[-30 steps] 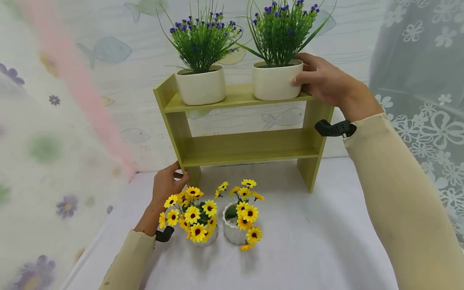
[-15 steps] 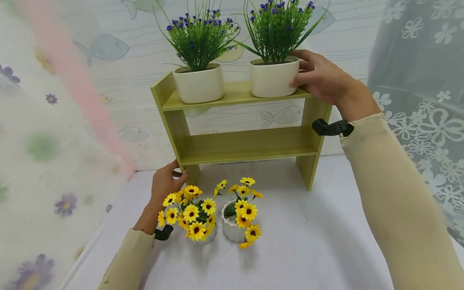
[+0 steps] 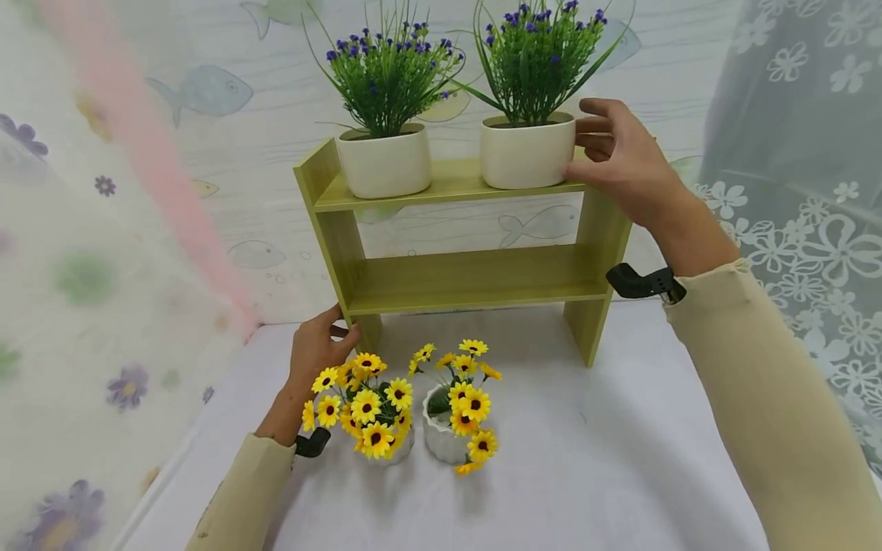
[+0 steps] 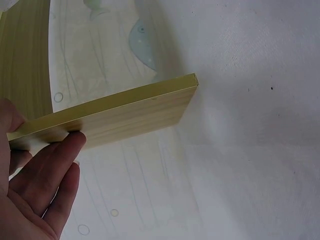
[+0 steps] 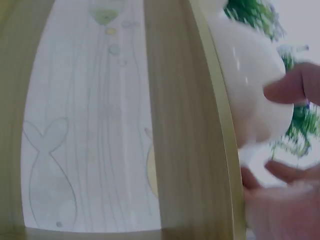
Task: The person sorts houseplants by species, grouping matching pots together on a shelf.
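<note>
A two-tier wooden shelf (image 3: 475, 279) stands against the back cloth. My left hand (image 3: 317, 348) grips the lower part of its left side panel; in the left wrist view, the thumb and fingers (image 4: 70, 147) lie on opposite faces of the panel (image 4: 125, 112). On the top board sit two white oval pots of purple-flowered grass, a left pot (image 3: 383, 167) and a right pot (image 3: 527, 157). At the right pot's right side is my right hand (image 3: 637, 172), its fingers loosely spread. The right wrist view has its thumb (image 5: 285, 92) in front of the pot (image 5: 250, 75), contact unclear.
Two small white pots with yellow flowers, one left (image 3: 393, 453) and one right (image 3: 441, 440), stand on the white tabletop (image 3: 565, 474) before the shelf. A patterned cloth (image 3: 124, 306) hangs at the left, a lace curtain (image 3: 806, 229) at the right.
My right hand has loosened from the right pot and shifted slightly right, its wrist lower. The pots stay in place on the shelf. My left hand keeps its hold on the side panel.
</note>
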A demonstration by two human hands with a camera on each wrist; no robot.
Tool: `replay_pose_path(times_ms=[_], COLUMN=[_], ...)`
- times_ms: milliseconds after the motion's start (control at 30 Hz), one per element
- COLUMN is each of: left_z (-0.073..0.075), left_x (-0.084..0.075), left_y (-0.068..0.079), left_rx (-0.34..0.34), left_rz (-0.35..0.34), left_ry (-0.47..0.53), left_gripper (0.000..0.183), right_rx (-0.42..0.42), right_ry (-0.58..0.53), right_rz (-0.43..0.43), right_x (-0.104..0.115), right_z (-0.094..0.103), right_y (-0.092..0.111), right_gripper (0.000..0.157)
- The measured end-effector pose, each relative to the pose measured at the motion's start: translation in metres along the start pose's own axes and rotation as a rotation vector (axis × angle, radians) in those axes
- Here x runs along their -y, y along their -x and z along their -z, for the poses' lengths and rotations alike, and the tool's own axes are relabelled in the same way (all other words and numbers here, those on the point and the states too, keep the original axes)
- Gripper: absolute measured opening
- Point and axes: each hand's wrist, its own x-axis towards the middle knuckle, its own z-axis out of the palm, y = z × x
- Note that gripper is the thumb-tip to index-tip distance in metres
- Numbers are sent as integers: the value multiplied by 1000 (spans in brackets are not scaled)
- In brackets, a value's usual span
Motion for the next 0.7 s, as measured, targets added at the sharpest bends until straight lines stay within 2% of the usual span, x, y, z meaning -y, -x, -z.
replay_pose_path(times_ms=[67,200,267,333,400,467,600,700], left_z=[1,2,2,2,2,2,2,1], left_x=[-1,-1,-3,-3,-3,-2,-1,-1], left_y=[-1,-2,-3,-4,-3,-1,2,0], left_rx=[0,-1,3,6,4,0,-7,0], left_rz=[-3,-11,-14,-17,-8,1,-4,-16], left_ry=[4,3,-2,-1,-2,0,5,10], left_gripper=[47,47,47,47,47,46,45,45], right_rx=[-100,-283,-347,-377,-367,-324,-210,-158], right_ry=[38,92,98,76,35,-12,-107,-180], right_rz=[75,320,418,466,466,441,387,380], right_x=[-5,-22,-32,-41,-50,-61,-85,-101], right_z=[-7,-28,-38,-46,-55,-63,-77,-85], right_y=[12,42,58,73,84,92,97,100], right_gripper=[89,71,63,58,54,51,46,43])
